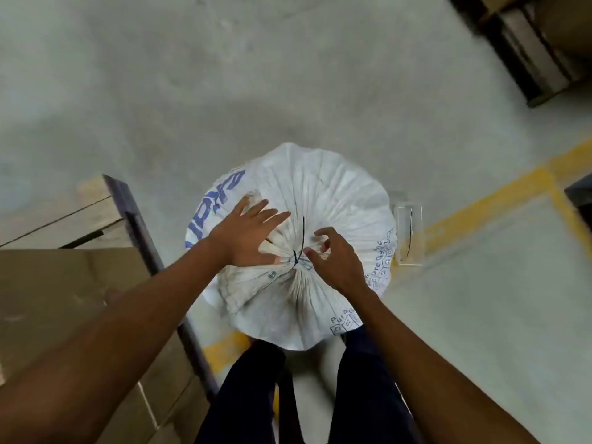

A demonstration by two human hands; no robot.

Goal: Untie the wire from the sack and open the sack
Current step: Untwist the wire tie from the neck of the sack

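Note:
A full white woven sack (pixel 323 187) with blue print stands on the floor in front of my legs. Its mouth is gathered into pleats and tied by a thin black wire (pixel 301 241), one end sticking up. My left hand (pixel 250 235) lies flat with fingers spread on the gathered cloth just left of the tie. My right hand (pixel 333 261) hovers with curled fingers just right of the tie, thumb close to the wire; no grip on the wire is visible.
Cardboard boxes (pixel 64 299) stand at my left against a dark metal frame (pixel 144 235). A small clear tray (pixel 408 235) with a black wire in it lies on the floor right of the sack. Yellow floor lines (pixel 480 203) run at the right. A dark pallet (pixel 528 52) sits far right.

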